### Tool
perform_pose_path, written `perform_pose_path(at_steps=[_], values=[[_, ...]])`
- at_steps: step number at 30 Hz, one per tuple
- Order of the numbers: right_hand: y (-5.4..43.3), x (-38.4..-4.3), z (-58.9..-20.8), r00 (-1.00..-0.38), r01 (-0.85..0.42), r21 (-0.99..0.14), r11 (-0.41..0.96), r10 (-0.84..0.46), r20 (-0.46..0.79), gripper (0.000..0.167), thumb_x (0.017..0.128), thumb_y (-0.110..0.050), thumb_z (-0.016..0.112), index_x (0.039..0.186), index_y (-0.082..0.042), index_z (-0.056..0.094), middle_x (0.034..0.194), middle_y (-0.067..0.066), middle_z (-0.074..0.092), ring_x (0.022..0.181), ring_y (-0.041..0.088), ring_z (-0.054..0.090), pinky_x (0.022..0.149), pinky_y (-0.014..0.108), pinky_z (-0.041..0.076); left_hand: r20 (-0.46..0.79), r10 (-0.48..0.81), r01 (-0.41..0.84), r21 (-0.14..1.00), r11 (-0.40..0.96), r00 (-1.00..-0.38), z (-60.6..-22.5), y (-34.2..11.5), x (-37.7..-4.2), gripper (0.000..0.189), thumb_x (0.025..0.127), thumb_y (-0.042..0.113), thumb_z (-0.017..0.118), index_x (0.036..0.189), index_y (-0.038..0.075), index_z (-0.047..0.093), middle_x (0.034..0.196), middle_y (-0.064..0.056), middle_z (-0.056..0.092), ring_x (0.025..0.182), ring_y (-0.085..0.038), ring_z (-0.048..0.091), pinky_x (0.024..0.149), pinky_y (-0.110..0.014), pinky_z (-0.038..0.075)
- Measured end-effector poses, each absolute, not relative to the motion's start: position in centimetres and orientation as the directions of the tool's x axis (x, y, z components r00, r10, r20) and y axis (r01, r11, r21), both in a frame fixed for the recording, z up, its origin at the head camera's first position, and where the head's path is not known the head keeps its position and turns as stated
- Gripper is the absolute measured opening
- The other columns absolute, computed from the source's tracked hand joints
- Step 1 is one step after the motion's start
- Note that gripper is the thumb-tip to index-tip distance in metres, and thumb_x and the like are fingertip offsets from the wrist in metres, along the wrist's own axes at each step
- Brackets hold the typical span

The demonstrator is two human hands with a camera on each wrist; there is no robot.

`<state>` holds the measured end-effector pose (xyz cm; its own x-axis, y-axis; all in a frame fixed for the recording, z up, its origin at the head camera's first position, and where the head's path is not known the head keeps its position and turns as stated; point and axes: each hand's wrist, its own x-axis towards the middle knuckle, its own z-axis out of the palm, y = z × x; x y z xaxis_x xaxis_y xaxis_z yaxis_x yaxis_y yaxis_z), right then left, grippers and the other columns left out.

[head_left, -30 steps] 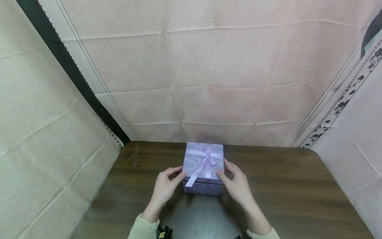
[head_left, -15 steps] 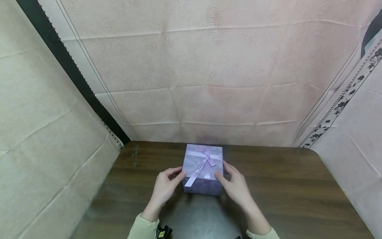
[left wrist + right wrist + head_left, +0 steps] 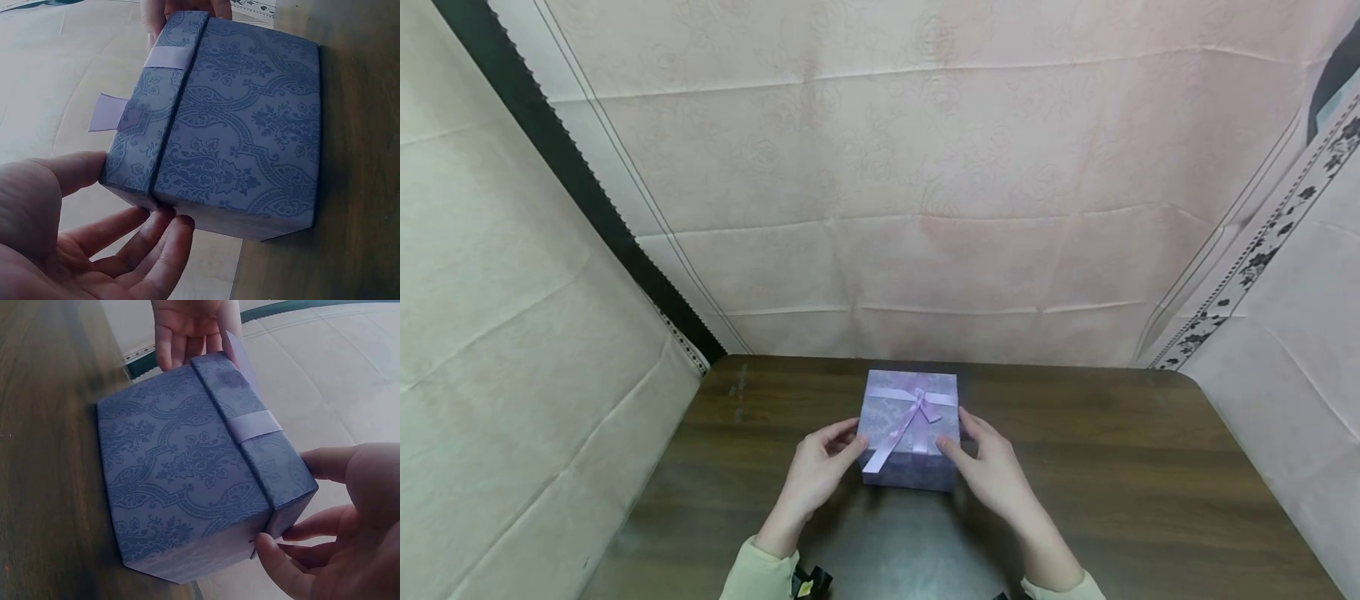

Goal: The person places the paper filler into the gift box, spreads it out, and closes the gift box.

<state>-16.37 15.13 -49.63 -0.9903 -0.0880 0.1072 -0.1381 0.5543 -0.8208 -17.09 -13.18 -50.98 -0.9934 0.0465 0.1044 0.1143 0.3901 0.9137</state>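
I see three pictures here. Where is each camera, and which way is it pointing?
Head: worn on the head, looking forward and down at the wooden table; both hands and pale sleeve cuffs show, left hand and right hand at the lilac gift box.
Left wrist: looks along the left hand at the box's side; the other hand's fingertips show beyond it.
Right wrist: looks past the right hand at the opposite side.
Shared: all three show the box with its ribbon.

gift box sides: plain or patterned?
Patterned: the gift box has a darker blue-purple damask print on lilac, clearest in the left wrist view.
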Motion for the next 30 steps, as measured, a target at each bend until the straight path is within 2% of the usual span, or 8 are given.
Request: perform_pose_path(at_steps=[7,13,18,22,30], values=[[15.2,-16.3,-49.6,-0.99,-0.139,-0.818,0.558,-0.11,0.093,0.078,0.103,-0.039,0.074,0.161,0.003,0.042,0.161,0.025,0.047,0.151,0.042,0.042,0.121,0.063,0.031,0.122,0.075,0.142,0.905,0.402,-0.99,-51.3,-13.2,-17.1,0.047,0.099,0.032,0.08,0.135,0.003,0.072,0.117,-0.006,0.074,0.106,-0.02,0.069,0.093,-0.038,0.057],[15.3,-16.3,-49.8,-0.988,-0.149,-0.822,0.55,-0.118,0.1,0.077,0.103,-0.035,0.074,0.162,0.001,0.042,0.162,0.023,0.047,0.15,0.041,0.044,0.121,0.063,0.032,0.16,0.109,0.19,0.9,0.392,-0.981,-51.4,-13.1,-17.0,0.05,0.1,0.029,0.078,0.143,0.006,0.068,0.134,-0.012,0.07,0.12,-0.029,0.068,0.099,-0.051,0.056],[15.2,-16.3,-49.9,-0.984,-0.172,-0.817,0.551,-0.137,0.115,0.076,0.102,-0.033,0.075,0.161,0.002,0.042,0.161,0.023,0.047,0.149,0.041,0.046,0.121,0.061,0.032,0.159,0.147,0.203,0.908,0.366,-0.976,-51.5,-13.0,-17.0,0.055,0.101,0.026,0.077,0.15,0.006,0.062,0.145,-0.014,0.064,0.125,-0.033,0.064,0.101,-0.059,0.054],[15.2,-16.4,-50.3,-0.984,-0.171,-0.806,0.567,-0.143,0.107,0.076,0.102,-0.033,0.075,0.161,0.003,0.042,0.161,0.025,0.048,0.149,0.043,0.044,0.121,0.063,0.032,0.151,0.165,0.203,0.908,0.367,-0.975,-51.7,-12.9,-17.0,0.057,0.102,0.025,0.076,0.152,0.005,0.06,0.148,-0.015,0.062,0.127,-0.032,0.063,0.102,-0.06,0.053],[15.5,-16.3,-51.0,-0.986,-0.161,-0.79,0.591,-0.134,0.1,0.077,0.102,-0.035,0.075,0.16,0.004,0.043,0.159,0.027,0.049,0.148,0.045,0.045,0.12,0.063,0.033,0.147,0.196,0.215,0.896,0.389,-0.97,-52.1,-12.8,-17.1,0.058,0.102,0.024,0.076,0.152,0.001,0.059,0.15,-0.017,0.06,0.129,-0.033,0.062,0.1,-0.052,0.056]])
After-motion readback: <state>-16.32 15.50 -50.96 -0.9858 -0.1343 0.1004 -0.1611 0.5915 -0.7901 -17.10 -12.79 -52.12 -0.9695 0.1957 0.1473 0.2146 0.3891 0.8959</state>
